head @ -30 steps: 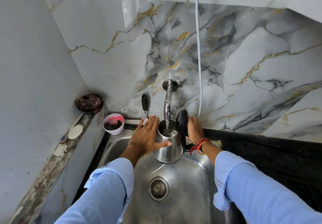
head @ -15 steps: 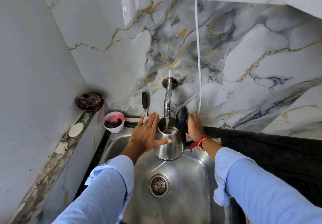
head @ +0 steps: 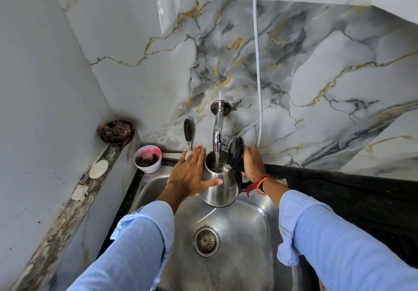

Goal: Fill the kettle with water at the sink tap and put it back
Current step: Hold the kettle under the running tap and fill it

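A steel kettle (head: 220, 189) with its black lid (head: 236, 151) flipped up hangs over the steel sink (head: 253, 222), directly under the wall tap (head: 217, 132). A thin stream of water runs from the tap into the kettle's mouth. My right hand (head: 253, 162) grips the black handle on the kettle's right side. My left hand (head: 192, 174) lies flat against the kettle's left wall, fingers spread and thumb across the front.
A white and pink cup (head: 148, 158) stands at the sink's back left corner, a dark dish (head: 115, 132) on the ledge behind it. A black-handled utensil (head: 187, 132) leans on the marble wall. A white hose (head: 257, 64) hangs down behind the kettle. Black counter (head: 339, 189) lies right.
The kettle and both hands stay in place under the running tap. Only the camera view has shifted slightly.
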